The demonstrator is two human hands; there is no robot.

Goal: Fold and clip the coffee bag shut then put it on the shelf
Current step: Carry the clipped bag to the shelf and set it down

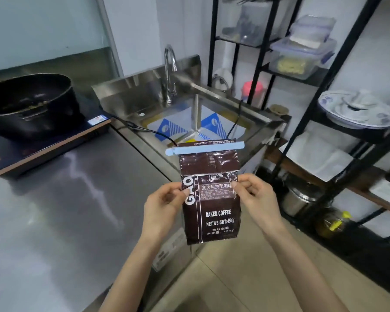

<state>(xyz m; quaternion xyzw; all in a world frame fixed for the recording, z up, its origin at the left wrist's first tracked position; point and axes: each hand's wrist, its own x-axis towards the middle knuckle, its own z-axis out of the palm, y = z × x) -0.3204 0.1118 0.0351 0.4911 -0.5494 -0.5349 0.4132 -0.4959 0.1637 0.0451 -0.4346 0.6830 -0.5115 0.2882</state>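
A dark brown coffee bag (pixel 212 212) with white lettering hangs upright in the air before me, past the counter's right edge. A light blue bar clip (pixel 204 149) is clamped across its top, with a short strip of bag sticking out above it. My left hand (pixel 162 203) pinches the bag's left edge at mid height. My right hand (pixel 254 194) pinches the right edge at the same height. The black metal shelf (pixel 324 82) stands to the right.
A steel counter (pixel 65 210) fills the left. On it a black pot (pixel 29 102) rests on an induction hob (pixel 43 145). Behind the bag is a steel sink (pixel 196 118) with a tap (pixel 169 70). The shelf holds plastic boxes (pixel 302 55), plates (pixel 358 109) and pots.
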